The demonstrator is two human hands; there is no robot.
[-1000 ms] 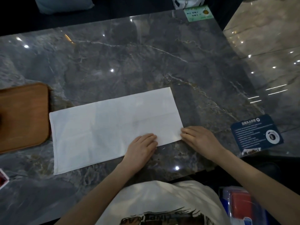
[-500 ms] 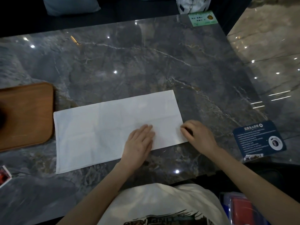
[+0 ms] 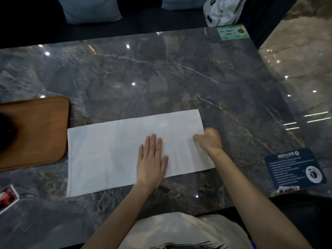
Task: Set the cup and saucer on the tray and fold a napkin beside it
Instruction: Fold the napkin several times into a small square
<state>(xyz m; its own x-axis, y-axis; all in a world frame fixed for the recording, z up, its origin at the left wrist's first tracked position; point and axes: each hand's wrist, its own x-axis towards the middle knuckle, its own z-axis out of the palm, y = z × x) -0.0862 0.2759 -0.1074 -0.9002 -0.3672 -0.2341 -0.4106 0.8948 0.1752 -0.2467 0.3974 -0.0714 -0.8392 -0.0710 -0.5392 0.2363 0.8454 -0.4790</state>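
Observation:
A white napkin (image 3: 111, 151) lies flat as a long rectangle on the dark marble table. My left hand (image 3: 151, 159) rests flat on it, palm down and fingers together, a little right of its middle. My right hand (image 3: 209, 139) is closed at the napkin's right edge and pinches the cloth there. A brown wooden tray (image 3: 41, 130) sits at the left, its right rim just apart from the napkin. A dark object on the tray is cut off by the left frame edge; I cannot tell the cup and saucer.
A dark blue printed card (image 3: 294, 169) lies near the right front table edge. A green label (image 3: 232, 32) is at the far edge, a small photo card (image 3: 8, 197) at the front left. Cushions and a white bag (image 3: 222, 9) sit beyond the table.
My left hand has slid up onto the napkin and flattened. My right hand moved from the lower right corner up the right edge and closed on the cloth.

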